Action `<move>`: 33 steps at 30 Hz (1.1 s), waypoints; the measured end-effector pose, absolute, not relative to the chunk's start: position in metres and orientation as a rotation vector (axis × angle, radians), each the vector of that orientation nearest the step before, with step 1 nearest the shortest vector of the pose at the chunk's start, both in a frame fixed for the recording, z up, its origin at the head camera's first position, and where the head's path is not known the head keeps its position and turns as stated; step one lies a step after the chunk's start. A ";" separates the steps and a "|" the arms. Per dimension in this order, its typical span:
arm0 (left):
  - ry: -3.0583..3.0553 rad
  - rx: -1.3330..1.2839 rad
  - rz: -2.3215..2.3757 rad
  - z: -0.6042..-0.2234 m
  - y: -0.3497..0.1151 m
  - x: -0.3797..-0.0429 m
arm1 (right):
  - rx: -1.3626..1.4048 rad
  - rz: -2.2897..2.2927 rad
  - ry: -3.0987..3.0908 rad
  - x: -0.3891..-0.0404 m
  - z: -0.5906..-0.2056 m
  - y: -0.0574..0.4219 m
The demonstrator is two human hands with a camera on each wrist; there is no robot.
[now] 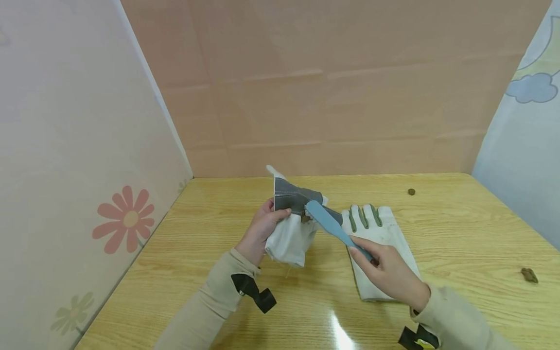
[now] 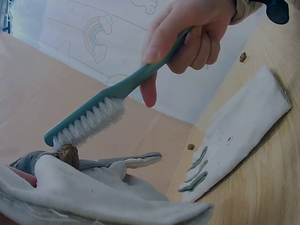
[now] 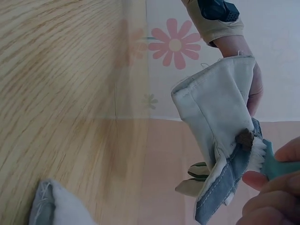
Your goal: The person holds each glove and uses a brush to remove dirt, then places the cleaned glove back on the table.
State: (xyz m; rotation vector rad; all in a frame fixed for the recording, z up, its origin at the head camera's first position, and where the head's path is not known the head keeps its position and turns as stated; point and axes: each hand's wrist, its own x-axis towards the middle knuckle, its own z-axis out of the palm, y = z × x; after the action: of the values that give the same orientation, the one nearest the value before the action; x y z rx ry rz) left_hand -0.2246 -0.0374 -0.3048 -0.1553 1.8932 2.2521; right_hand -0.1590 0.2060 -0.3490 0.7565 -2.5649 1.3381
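Observation:
My left hand point(image 1: 261, 227) grips a white work glove point(image 1: 289, 243) with grey patches and holds it up over the table, thumb across the grey part. A brown clump point(image 2: 70, 156) sits on the glove where white meets grey. From the right, my right hand point(image 1: 387, 273) holds a blue-green brush point(image 1: 329, 222) by its handle, fingers wrapped round it. Its white bristles point(image 3: 257, 153) face the glove, right at the clump. In the left wrist view most of my left hand is hidden behind the glove.
A second white glove point(image 1: 387, 236) with green-edged fingers lies flat on the wooden table point(image 1: 183, 287), under my right forearm's side. Small brown clumps lie at the table's back right point(image 1: 411, 192) and right side point(image 1: 529, 275). Upright panels point(image 1: 328, 97) border the table.

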 end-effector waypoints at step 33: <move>1.891 -0.221 2.252 -0.308 -0.035 -0.227 | 0.741 1.320 -2.585 -0.160 -0.351 0.205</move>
State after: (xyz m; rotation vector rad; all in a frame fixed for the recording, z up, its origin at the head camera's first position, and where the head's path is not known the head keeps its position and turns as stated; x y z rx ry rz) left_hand -0.2268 -0.0350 -0.3077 -0.2214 1.8906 2.2519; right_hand -0.1601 0.2050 -0.3511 0.7414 -2.5851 1.3196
